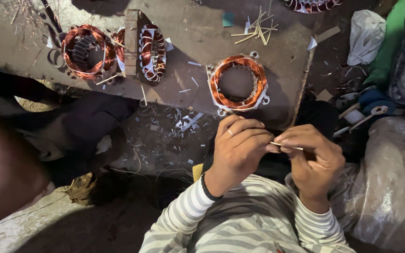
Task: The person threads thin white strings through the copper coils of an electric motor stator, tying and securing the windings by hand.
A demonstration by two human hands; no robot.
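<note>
My left hand [240, 145] and my right hand [312, 157] meet in front of my striped sleeves, both pinching a thin pale sliver [292, 147] that runs between the fingertips. A ring shows on a left finger. Just beyond my hands, a motor stator with copper windings [238, 83] lies flat on the worn board [183, 51]. It is apart from both hands.
Two more copper-wound stators [85, 50] [152, 51] stand at the board's far left beside a wooden block [131, 41]. Pale slivers [258, 29] lie piled at the back. White scraps [183, 122] litter the floor. Bags and wire spools [371, 105] crowd the right. Another person's dark shape [5, 164] fills the left.
</note>
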